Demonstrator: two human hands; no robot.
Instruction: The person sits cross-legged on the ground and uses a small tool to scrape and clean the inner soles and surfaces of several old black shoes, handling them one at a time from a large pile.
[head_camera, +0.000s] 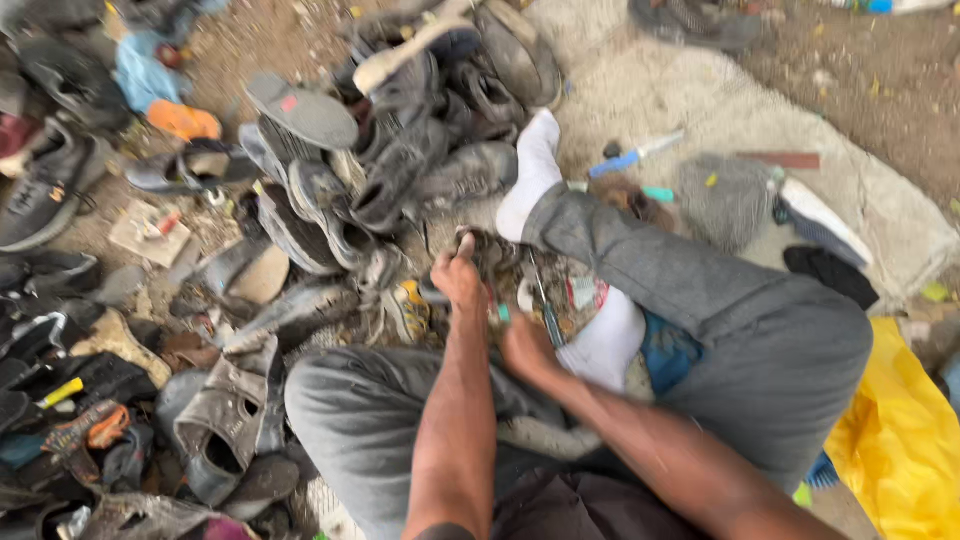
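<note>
Shoe (492, 255) sits low between my legs, just past my crossed knees, and it looks dirty and worn. My left hand (458, 275) is on it, with its grip closed tight around the shoe's top edge. My right hand (525, 345) is just beside it, near my white sock (605, 340). Its grip is curled, but I cannot tell if it holds anything, as that part is blurry. I see my other sock (530, 175) sticking out toward a big pile of old shoes (390, 150). More shoes lie all over the dirt on my left. A blue tool (630, 157) lies on the grey mat (640, 90) near my foot. A yellow bag (900, 430) is on my right, touching my grey trousers (770, 330).
</note>
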